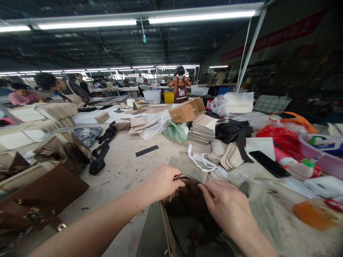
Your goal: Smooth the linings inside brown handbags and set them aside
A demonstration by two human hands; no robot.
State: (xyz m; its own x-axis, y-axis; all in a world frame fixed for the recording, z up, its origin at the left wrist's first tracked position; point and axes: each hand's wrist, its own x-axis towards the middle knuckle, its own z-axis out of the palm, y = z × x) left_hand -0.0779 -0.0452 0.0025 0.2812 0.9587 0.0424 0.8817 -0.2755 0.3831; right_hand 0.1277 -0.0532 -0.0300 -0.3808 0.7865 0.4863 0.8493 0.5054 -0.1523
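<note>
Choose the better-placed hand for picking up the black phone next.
Right, probably. The right hand lies nearer the black phone, with the left hand farther across. Both pinch the rim of the brown bag, so the right would have to let go first.

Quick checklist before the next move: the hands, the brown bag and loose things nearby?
1. Left hand gripping the brown bag at its far rim: ok.
2. Right hand on the rim, to the right of the left hand: ok.
3. Bag mouth open between the hands: ok.
4. Bottom of the bag's inside free of loose bits: cannot tell, too dark.
5. Black strip apart from both hands: ok.
6. Smartphone apart from the right hand: ok.
</note>
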